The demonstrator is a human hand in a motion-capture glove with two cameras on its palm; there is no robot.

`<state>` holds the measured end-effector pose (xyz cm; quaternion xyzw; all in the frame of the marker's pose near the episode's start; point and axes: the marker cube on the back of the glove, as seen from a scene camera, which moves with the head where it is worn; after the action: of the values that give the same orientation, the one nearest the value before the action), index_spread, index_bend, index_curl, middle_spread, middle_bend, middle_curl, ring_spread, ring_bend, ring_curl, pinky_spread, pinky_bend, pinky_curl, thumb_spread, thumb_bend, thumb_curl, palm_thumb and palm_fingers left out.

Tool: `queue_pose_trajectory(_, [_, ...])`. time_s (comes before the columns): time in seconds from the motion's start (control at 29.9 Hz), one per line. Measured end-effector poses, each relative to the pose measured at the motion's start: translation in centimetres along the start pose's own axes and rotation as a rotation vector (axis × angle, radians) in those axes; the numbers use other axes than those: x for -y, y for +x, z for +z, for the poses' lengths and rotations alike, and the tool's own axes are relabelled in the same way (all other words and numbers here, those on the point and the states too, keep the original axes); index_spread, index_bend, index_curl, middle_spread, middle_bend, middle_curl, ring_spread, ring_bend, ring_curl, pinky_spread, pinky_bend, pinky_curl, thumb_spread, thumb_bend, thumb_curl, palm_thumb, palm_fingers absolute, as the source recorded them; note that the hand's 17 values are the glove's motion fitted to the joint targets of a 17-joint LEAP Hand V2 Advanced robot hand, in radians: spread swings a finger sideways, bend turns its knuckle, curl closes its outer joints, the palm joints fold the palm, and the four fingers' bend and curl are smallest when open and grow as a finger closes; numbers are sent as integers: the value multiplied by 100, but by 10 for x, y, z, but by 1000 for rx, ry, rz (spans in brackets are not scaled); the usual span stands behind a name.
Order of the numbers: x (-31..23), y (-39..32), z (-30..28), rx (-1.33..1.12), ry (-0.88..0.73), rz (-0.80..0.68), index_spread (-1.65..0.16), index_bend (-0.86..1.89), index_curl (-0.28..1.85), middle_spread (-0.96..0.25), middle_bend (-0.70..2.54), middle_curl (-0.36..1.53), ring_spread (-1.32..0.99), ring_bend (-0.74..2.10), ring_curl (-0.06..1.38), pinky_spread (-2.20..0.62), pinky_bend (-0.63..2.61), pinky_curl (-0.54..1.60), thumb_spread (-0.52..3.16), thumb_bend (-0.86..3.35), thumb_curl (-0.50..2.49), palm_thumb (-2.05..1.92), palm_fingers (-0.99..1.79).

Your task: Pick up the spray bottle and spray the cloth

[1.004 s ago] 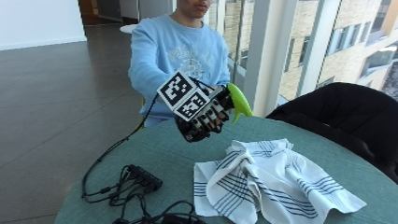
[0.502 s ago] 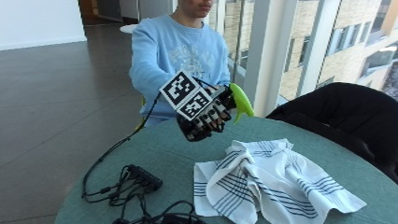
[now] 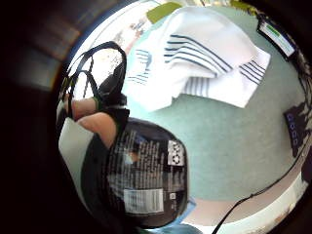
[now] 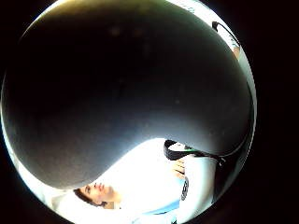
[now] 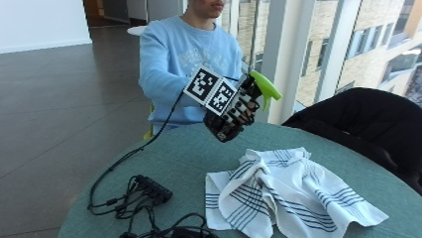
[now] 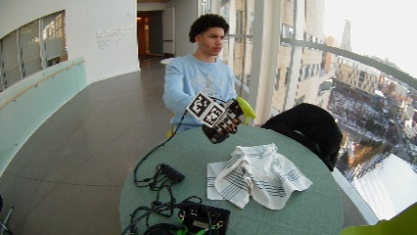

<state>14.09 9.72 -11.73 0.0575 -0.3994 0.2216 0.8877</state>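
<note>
My gloved right hand (image 5: 232, 113) grips a dark spray bottle with a green trigger head (image 5: 265, 87), holding it in the air over the far side of the round green table (image 5: 178, 158). Its nozzle end points toward the window side. A white cloth with blue stripes (image 5: 284, 198) lies crumpled on the table, below and in front of the hand and apart from it. In the little finger side palm view the bottle's labelled black body (image 3: 146, 180) sits close against the palm, with the cloth (image 3: 204, 63) beyond it. The thumb side view is mostly filled by the bottle (image 4: 126, 88).
A black cable box (image 5: 153, 188) with tangled cables lies on the table's left part. A black device (image 6: 203, 218) sits at the near edge. A black jacket hangs over a chair (image 5: 356, 129) beside the table, on the window side.
The hand with the bottle has risen a little. The cloth lies as before.
</note>
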Motion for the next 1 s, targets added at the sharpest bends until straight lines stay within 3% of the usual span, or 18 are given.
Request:
queue_pose_trajectory(0.57, [19, -94, 157, 324, 56, -449, -21, 17, 49, -7, 48, 46, -5, 55, 39, 14, 17, 29, 87, -3, 59, 88, 118])
queue_pose_trajectory(1.0, [35, -96, 224, 393, 111, -496, -21, 18, 50, -7, 45, 46, -6, 51, 38, 14, 16, 28, 89, -3, 58, 87, 115])
